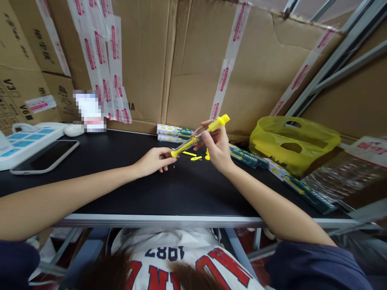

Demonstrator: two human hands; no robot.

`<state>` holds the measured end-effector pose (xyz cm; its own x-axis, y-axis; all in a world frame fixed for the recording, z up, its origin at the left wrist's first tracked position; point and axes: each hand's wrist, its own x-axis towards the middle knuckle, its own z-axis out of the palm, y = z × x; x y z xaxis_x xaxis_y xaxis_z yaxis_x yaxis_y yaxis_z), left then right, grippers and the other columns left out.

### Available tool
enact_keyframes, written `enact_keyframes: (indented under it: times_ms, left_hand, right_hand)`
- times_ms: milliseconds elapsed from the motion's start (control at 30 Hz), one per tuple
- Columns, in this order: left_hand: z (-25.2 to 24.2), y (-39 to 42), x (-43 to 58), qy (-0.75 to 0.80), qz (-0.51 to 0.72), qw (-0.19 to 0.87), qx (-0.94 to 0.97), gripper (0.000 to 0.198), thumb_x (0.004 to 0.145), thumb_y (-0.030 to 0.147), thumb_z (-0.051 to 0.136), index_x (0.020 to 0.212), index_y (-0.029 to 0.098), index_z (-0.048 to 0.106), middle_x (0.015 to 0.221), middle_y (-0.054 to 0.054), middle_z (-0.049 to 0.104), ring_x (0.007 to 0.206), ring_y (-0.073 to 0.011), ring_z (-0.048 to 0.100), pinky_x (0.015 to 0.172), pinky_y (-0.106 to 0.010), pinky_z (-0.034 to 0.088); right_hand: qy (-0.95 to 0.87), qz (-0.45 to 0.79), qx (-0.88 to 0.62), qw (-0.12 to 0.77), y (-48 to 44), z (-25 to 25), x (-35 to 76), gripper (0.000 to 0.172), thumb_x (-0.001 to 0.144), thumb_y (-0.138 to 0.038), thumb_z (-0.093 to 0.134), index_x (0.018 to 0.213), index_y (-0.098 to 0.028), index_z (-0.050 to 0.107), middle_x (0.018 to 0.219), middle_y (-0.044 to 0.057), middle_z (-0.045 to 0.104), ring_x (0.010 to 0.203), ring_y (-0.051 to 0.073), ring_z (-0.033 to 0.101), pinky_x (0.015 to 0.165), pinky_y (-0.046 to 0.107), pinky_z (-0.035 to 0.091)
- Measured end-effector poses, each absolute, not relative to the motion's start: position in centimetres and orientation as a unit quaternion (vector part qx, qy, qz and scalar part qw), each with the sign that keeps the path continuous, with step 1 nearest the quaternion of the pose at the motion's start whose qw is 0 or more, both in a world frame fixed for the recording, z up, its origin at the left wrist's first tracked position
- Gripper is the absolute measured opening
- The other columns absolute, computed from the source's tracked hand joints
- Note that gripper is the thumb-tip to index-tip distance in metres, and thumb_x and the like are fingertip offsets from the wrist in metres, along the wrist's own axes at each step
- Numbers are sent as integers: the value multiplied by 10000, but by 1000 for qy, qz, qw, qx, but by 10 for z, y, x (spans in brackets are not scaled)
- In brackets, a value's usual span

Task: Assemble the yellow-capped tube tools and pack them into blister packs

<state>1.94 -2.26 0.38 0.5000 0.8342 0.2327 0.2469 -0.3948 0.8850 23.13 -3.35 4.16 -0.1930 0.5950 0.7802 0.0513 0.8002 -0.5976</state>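
A clear tube with yellow parts inside [190,143] is held at a slant above the black table [181,193], its thicker yellow end up and to the right. My left hand [155,161] pinches the lower yellow end between thumb and fingers. Around the upper part of the tube, just below the thick yellow end, my right hand [218,147] is closed. Small yellow pieces [196,158] lie on the table behind and between the hands, with what looks like a small spring beside them. Another yellow piece [207,154] is partly covered by my right hand.
Long printed boxes [172,131] lie along the cardboard wall at the back, and more [311,195] reach toward the right. A yellow plastic bag [293,141] stands at the right. At the left are a phone [45,157] and a white power strip [30,143].
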Motion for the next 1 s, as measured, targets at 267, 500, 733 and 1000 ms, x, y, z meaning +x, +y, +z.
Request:
enact_keyframes:
  times_ms: [267, 500, 733, 1000]
  left_hand:
    - [7, -40, 24, 318, 283, 336, 840, 292, 833, 421, 581, 770, 138, 616, 678, 7, 581, 527, -76, 531, 493, -195, 436]
    - [3, -45, 27, 311, 211, 399, 836, 314, 856, 441, 540, 818, 137, 610, 771, -13, 645, 487, -59, 494, 487, -201, 417]
    - [3, -46, 26, 320, 186, 381, 847, 364, 859, 474, 522, 799, 139, 650, 767, -19, 639, 527, -76, 473, 478, -199, 390]
    - [13, -51, 25, 249, 132, 339, 898, 346, 893, 406, 487, 723, 141, 631, 736, -20, 637, 690, -114, 548, 658, -217, 408]
  right_hand:
    - [-671, 354, -251, 602, -20, 46, 236, 382, 845, -538, 585, 1095, -260, 511, 858, 29, 661, 804, 177, 667, 510, 245, 549]
    - [-669, 387, -254, 582, -22, 44, 234, 370, 848, -561, 562, 1055, -256, 528, 810, 16, 650, 717, 151, 644, 475, 231, 519]
    - [-639, 388, -259, 611, -16, 46, 239, 402, 822, -588, 581, 1027, -248, 522, 762, 7, 635, 688, 153, 645, 477, 240, 509]
    - [-600, 380, -285, 643, -3, 53, 251, 419, 807, -596, 588, 996, -226, 541, 718, -1, 627, 601, 125, 588, 466, 234, 471]
